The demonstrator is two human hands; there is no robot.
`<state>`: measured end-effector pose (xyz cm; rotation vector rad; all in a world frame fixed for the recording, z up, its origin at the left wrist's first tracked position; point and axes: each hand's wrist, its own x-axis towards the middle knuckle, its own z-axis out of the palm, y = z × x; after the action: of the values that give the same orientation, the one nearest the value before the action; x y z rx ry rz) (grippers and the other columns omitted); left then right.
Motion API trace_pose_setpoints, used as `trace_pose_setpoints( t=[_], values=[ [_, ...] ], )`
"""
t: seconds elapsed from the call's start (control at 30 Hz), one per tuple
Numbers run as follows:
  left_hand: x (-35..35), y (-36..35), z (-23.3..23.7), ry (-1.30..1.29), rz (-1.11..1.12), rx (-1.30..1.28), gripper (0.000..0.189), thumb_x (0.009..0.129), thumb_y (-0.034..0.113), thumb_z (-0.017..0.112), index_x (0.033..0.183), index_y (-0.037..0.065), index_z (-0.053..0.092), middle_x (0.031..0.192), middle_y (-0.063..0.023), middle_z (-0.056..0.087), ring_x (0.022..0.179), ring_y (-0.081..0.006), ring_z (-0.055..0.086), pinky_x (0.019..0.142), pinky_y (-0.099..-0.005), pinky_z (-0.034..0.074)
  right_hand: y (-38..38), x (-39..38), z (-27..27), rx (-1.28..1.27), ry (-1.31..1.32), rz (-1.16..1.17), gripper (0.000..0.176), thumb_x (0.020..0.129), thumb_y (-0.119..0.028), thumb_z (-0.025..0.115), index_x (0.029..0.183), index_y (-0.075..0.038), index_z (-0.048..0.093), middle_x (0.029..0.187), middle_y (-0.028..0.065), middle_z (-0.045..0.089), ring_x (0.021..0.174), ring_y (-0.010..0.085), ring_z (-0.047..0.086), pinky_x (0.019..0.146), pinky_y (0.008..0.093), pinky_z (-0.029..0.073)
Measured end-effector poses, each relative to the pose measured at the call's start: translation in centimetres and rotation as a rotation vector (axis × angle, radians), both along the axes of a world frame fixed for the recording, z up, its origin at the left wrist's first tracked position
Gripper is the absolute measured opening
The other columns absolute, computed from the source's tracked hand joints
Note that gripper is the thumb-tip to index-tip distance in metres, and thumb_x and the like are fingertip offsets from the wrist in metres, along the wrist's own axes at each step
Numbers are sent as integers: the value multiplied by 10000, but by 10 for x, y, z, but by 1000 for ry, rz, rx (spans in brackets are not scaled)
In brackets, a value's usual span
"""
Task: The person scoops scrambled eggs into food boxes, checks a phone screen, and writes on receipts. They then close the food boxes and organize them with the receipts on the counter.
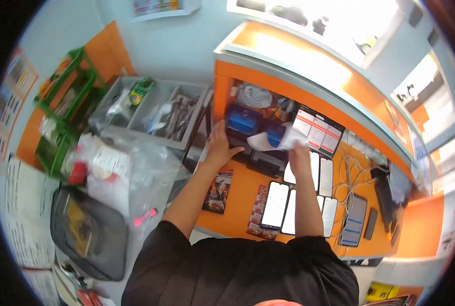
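My right hand (300,157) is closed on a white slip of paper (268,141), which curls to the left, slightly blurred. Behind the slip sit a blue box (244,120) and a second blue item, and below it is a black boxy device (262,164). My left hand (219,145) is open, fingers spread and thumb out, at the orange shelf post's base, left of the black device. Under my right forearm lie several phones with bright screens, one of them a black-edged phone (276,205). A tablet (317,130) with red and white panels leans upright beyond the slip.
Tangled white cables (347,181) run along the right of the orange desk (227,222). A dark printed card (218,193) lies near my left forearm. Left stand a grey divided bin (153,109), a green rack (64,102) and a dark basket (105,245). The orange shelf (283,66) overhangs the desk.
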<state>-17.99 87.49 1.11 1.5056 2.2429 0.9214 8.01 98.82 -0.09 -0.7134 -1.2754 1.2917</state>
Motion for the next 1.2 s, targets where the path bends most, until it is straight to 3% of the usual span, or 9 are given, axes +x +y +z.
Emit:
trace_pose_setpoints(
  t=[0.13, 0.23, 0.3, 0.47, 0.73, 0.8, 0.9, 1.1, 1.2],
  values=[
    [13, -38, 30, -7, 102, 48, 928, 796, 451, 724, 1464, 4, 260, 1502, -190, 300, 1382, -358, 301, 1097, -517, 272, -80, 6, 98, -262, 179, 212, 434, 954, -117, 542, 1340, 20, 400, 1230, 138, 569, 1095, 235, 598, 948, 366, 497],
    [44, -105, 59, -595, -127, 365, 684, 905, 427, 611, 1393, -7, 410, 1432, -176, 431, 1331, -291, 409, 1088, -399, 329, -135, -5, 137, -285, -65, 377, 451, 946, -94, 551, 1358, 12, 401, 1245, 143, 560, 1123, 229, 574, 959, 348, 477],
    [79, -175, 114, -1466, -264, 279, 517, 968, 369, 533, 1333, 4, 504, 1313, -140, 562, 1243, -214, 505, 1047, -310, 371, -165, -14, 143, -221, -148, 619, 430, 938, -97, 571, 1332, -4, 426, 1226, 117, 566, 1105, 195, 560, 941, 325, 462],
    [130, -305, 126, -1396, 292, 481, 424, 928, 320, 595, 1201, -3, 569, 1064, -103, 662, 908, -192, 665, 792, -325, 544, -271, -49, 128, -52, -213, 1139, 458, 917, -86, 601, 1328, -11, 414, 1174, 114, 589, 1056, 166, 595, 903, 308, 493],
    [204, -544, 118, -1423, 772, 1067, 460, 961, 336, 517, 1259, -13, 523, 1152, -143, 644, 1021, -264, 648, 884, -399, 522, -488, -21, 112, -81, -286, 1657, 692, 895, -19, 569, 1478, -79, 201, 1371, 127, 420, 1090, 169, 553, 880, 261, 469],
    [218, -601, 104, -1358, 571, 1349, 461, 1009, 307, 379, 1348, 1, 438, 1276, -157, 591, 1131, -306, 603, 940, -438, 505, -531, -10, 107, -82, -433, 1776, 693, 916, -36, 549, 1490, -117, 169, 1081, 137, 577, 810, 171, 631, 689, 263, 518],
    [243, -695, 94, -1131, 834, 1554, 480, 1009, 317, 368, 1380, 15, 397, 1323, -169, 555, 1185, -325, 563, 967, -454, 485, -584, -3, 94, 220, -761, 1984, 650, 933, -49, 527, 1482, -120, 186, 757, 84, 584, 528, 152, 589, 484, 254, 486],
    [280, -882, 52, -1028, 1141, 1659, 477, 1010, 291, 307, 1362, -13, 412, 1313, -166, 562, 1167, -301, 573, 974, -445, 480, -701, -39, 14, 424, -1067, 2122, 638, 933, -72, 556, 1479, -125, 228, 784, 55, 563, 662, 158, 622, 596, 268, 509],
    [283, -926, 37, -1135, 1196, 1564, 459, 1007, 283, 336, 1349, -7, 437, 1265, -156, 594, 1126, -273, 599, 970, -415, 481, -796, -47, -18, 99, -508, 2266, 704, 926, -70, 568, 1498, -137, 164, 976, 87, 599, 956, 182, 602, 833, 283, 477]
  ],
)
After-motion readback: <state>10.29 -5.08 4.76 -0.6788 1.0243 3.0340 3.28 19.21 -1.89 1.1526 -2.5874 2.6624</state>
